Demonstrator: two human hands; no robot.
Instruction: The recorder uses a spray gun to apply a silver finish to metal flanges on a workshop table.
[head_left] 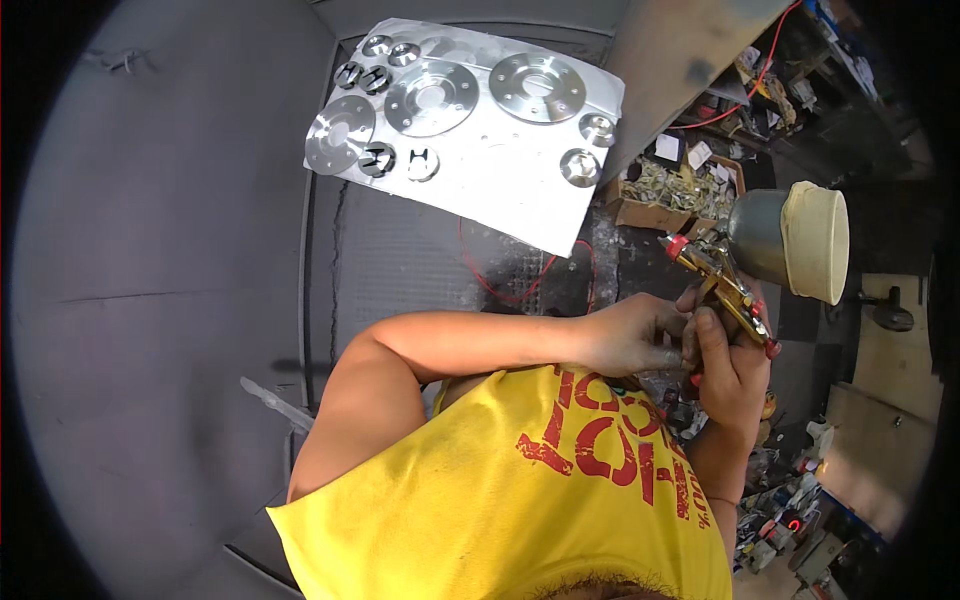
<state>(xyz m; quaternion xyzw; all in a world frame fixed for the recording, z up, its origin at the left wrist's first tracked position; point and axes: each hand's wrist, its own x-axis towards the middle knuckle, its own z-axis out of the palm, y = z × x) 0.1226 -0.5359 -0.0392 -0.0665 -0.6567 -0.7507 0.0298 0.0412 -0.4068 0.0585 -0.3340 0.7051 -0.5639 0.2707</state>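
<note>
My right hand is closed round a gold-and-silver spray gun with red fittings and a metal cup, topped by a pale cream cover. The gun is held at my right, in front of my yellow shirt. My left hand reaches across beside it, its fingers curled together at the gun's underside; what they pinch is hidden.
Ahead, a white board holds several silver flanged discs and smaller round metal parts. A grey booth wall is on the left. Beyond the gun are a cardboard box, red hose and cluttered shelving.
</note>
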